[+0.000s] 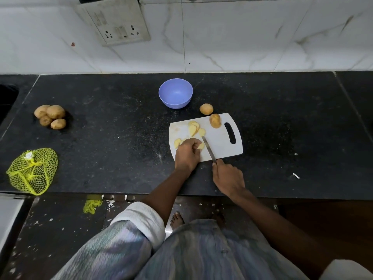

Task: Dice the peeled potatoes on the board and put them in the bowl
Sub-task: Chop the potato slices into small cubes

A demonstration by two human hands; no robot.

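A white cutting board (222, 146) lies on the black counter. Several yellow potato slices (194, 128) are scattered on its left half, and a potato half (215, 120) sits near its far edge. My left hand (187, 153) curls over slices at the board's near left, pinching a potato piece (201, 146). My right hand (228, 176) grips a knife (209, 148) by the handle; the blade lies across the board just right of that piece. A blue bowl (175, 93) stands empty behind the board.
A whole potato (206, 109) rests on the counter between bowl and board. Several unpeeled potatoes (50, 116) lie at the far left, with a yellow mesh bag (32, 170) nearer the front edge. A tiled wall with a socket panel (115, 21) rises behind.
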